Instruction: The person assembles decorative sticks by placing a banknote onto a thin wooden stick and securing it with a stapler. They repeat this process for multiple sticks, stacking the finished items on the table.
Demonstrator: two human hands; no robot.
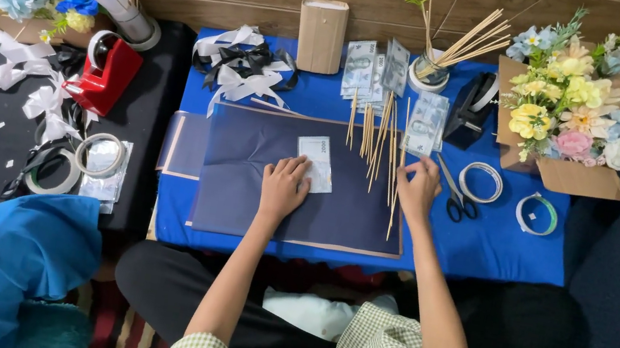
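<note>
We see our left hand (282, 188) lying flat, fingers together and spread lightly, on a wide sheet of dark navy tissue paper (240, 188) that covers the middle of the low desk (499, 248) with its blue cloth. The fingertips press on the lower edge of a pale rectangular paper note (317, 163) resting on that sheet. Our right hand (417, 188) sits at the sheet's right edge, fingers drawn together as if pinching; it appears to close on one of the thin wooden skewers (379, 139) lying in a loose fan there, though we cannot tell for sure.

We judge the note light and limp, easy to crease or slide on the smooth tissue, so it is best held flat or lifted by a corner. The skewers look stiff but slender and would roll; a pinch near one end suits them.

Just beside the right hand lie black-handled scissors (457, 199) and a roll of clear tape (482, 180). Further back stand more notes taped to skewers (378, 68), and a cardboard box of pastel artificial flowers (567, 116) stands at the far right.
</note>
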